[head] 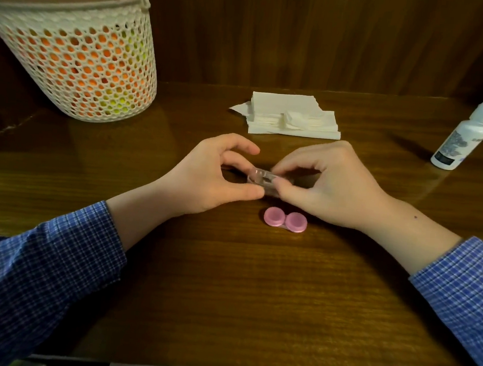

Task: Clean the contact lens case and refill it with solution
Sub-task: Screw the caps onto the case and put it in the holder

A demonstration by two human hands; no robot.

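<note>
A pink contact lens case (285, 219) with two round caps lies on the brown wooden table (225, 283), just in front of my hands. Both hands hold a small clear plastic box (259, 178) above the table. My left hand (214, 177) pinches its left end between thumb and fingers. My right hand (325, 184) grips its right end with curled fingers, hiding that half of the box. A white solution bottle (462, 135) with a flip cap stands at the far right. A stack of white tissues (290, 115) lies behind my hands.
A white perforated basket (79, 49) with orange and green contents stands at the back left. A dark wooden wall runs behind the table. The table's front edge is near the bottom of the view.
</note>
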